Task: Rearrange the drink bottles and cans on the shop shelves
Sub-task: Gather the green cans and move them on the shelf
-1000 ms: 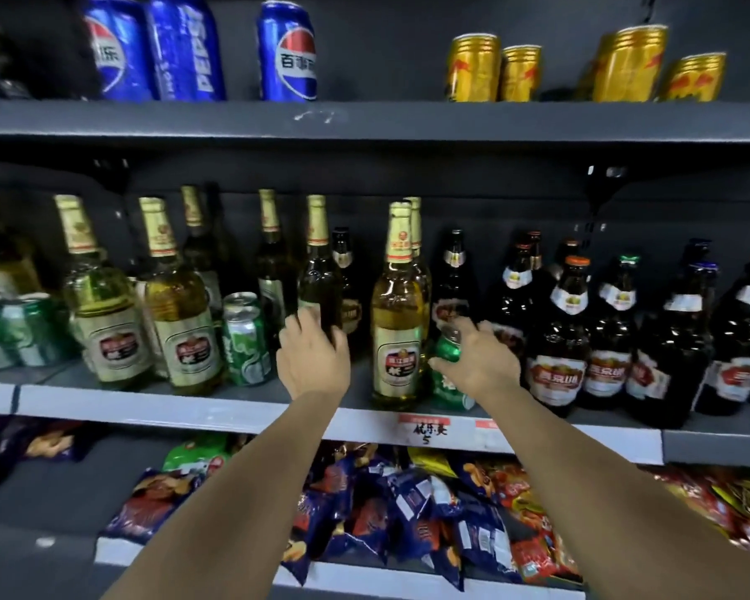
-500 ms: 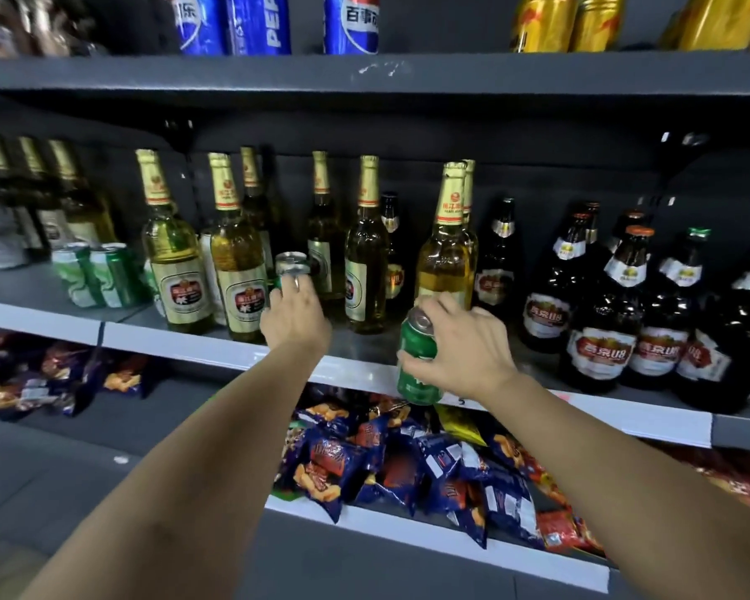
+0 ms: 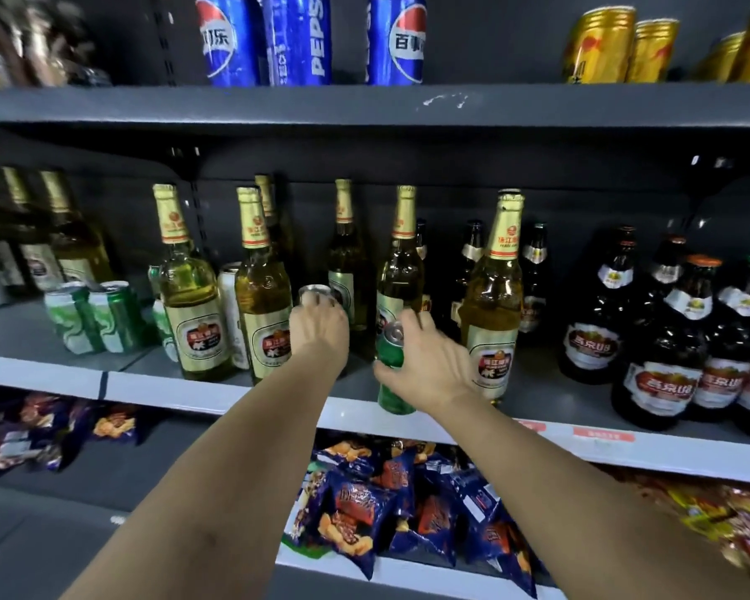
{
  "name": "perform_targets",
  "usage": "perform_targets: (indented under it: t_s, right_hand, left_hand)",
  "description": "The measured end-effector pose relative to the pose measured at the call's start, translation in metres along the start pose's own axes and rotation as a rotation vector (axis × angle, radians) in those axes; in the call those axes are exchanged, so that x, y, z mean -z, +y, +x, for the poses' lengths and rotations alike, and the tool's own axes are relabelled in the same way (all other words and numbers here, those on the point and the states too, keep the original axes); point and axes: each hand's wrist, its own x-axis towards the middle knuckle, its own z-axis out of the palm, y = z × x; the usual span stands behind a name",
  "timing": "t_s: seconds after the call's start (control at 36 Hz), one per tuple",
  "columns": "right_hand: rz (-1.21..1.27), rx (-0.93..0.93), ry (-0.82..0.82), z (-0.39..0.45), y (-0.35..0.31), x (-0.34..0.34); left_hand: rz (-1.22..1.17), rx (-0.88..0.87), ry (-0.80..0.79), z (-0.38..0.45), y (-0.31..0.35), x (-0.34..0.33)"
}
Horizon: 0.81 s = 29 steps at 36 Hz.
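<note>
We grip two upright cans on the middle shelf point(image 3: 217, 389): right hand point(image 3: 429, 365) wraps a green can point(image 3: 391, 383), left hand point(image 3: 319, 326) (at nine o'clock) clutches a silver-topped can point(image 3: 315, 292).

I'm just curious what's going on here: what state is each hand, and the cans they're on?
Left hand: gripping a can from above.
Silver-topped can: upright on the shelf, mostly hidden.
Right hand: wrapped round a can.
Green can: upright, held at the shelf's front edge.

Dim, edges blurred and bowed
</note>
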Motion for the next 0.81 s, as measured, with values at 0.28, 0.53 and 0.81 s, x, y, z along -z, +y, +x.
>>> perform_targets:
  t_s: [0.28,0.53,0.81]
  right_hand:
    - [-0.003,-0.073,-0.027,0.016,-0.004,-0.008]
    - [-0.002,-0.083,0.017,0.011,-0.006,-0.013]
    - [0.026,0.079,0.007,-0.007,-0.032,-0.005]
  left_hand:
    - [-0.285,-0.099,-0.017,0.005,-0.009,-0.017]
    - [-0.232,-0.08,-0.076,-0.016,-0.011,-0.006]
    - [-0.317,0.068,0.013,-0.072,-0.051,0.021]
